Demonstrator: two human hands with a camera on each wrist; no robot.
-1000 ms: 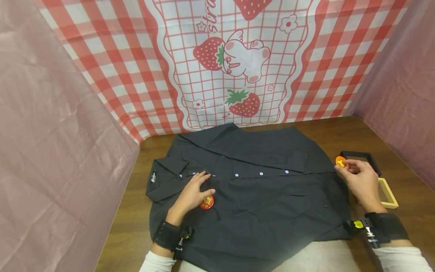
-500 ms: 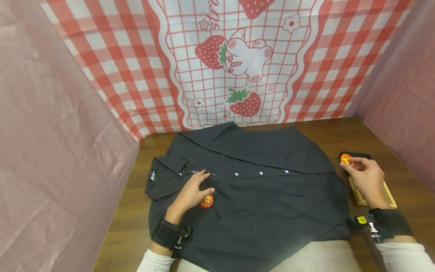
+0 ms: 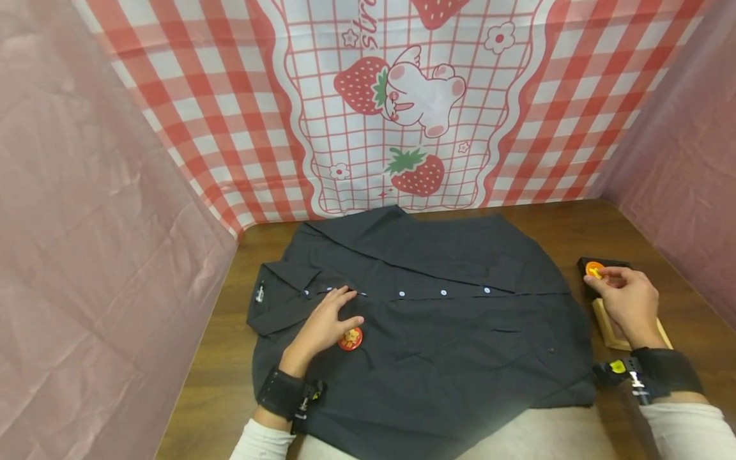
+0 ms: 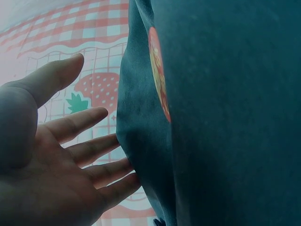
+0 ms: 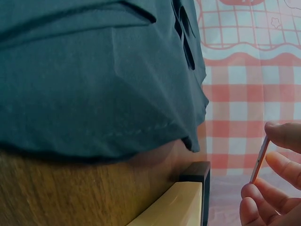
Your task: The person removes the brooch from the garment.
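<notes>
A dark grey button-up shirt [image 3: 437, 345] lies spread over the table, its collar to the left. My left hand [image 3: 324, 326] rests on it near the row of buttons, fingers straight and spread. Close by its thumb is a round red badge [image 3: 350, 338] with a yellow star design, seen nearly edge-on in the left wrist view. Between thumb and fingers, my right hand [image 3: 629, 303] pinches a round orange badge [image 3: 594, 270] with a yellow figure. That badge overlaps a black box-like frame [image 3: 620, 262] in the head view; the right wrist view shows it as a thin disc [image 5: 260, 159].
A light wooden frame [image 3: 602, 322] lies just in front of the black one, partly hidden by the right hand. Brown wood table [image 3: 198, 383] borders the shirt. A red-checked strawberry cloth [image 3: 276, 160] hangs behind, with pink cloth [image 3: 115, 255] at both sides.
My right hand has moved right with the orange badge, from beside the shirt's edge to over the black frame. The left hand stays in place on the shirt.
</notes>
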